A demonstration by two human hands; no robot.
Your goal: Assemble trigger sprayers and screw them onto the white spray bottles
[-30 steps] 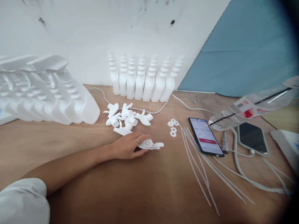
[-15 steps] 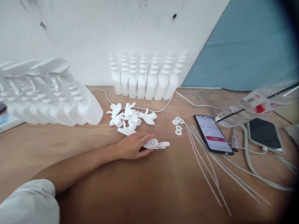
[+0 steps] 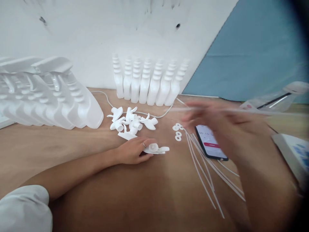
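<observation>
Spray trigger head sits pinched in left hand, keep it steady; blurry right hand holds thin tube.

right hand blurred, tube in it smeared and cut off at the right edge, phone partly hidden behind that hand, timer digits half covered, spray head partly under left hand, stacked bottles cut off at left, sleeve cropped too
</observation>
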